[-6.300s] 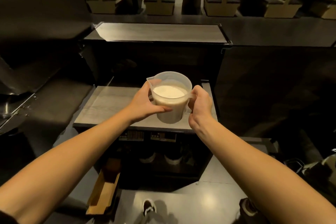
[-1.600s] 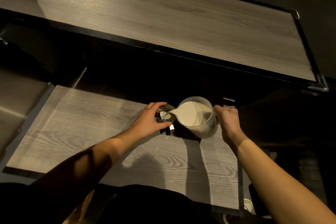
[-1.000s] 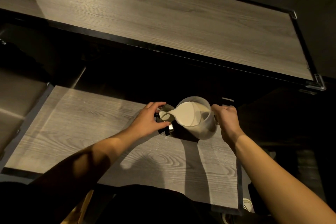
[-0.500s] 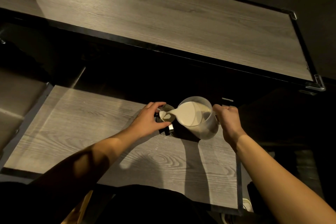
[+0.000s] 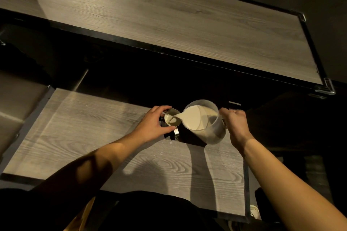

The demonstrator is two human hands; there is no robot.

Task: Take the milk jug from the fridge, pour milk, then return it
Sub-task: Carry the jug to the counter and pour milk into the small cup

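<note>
A clear plastic milk jug (image 5: 210,129) is tilted to the left, its spout over a small steel pitcher (image 5: 171,119). Milk runs from the spout into the pitcher. My right hand (image 5: 234,124) grips the jug's handle on its right side. My left hand (image 5: 152,124) wraps around the pitcher from the left and holds it on the lower wooden counter (image 5: 84,133). The pitcher's handle points toward me. The pitcher's lower body is hidden by my fingers and the shadow.
A higher wooden counter (image 5: 169,17) with a black frame runs across the top. A dark gap separates it from the lower counter. A metal corner bracket (image 5: 327,87) sits at its right end. The floor drops away dark to the right.
Over the last second the jug stays tilted and milk keeps flowing into the pitcher. Both hands hold nearly still. Six seconds ago I carried the full jug upright in both hands.
</note>
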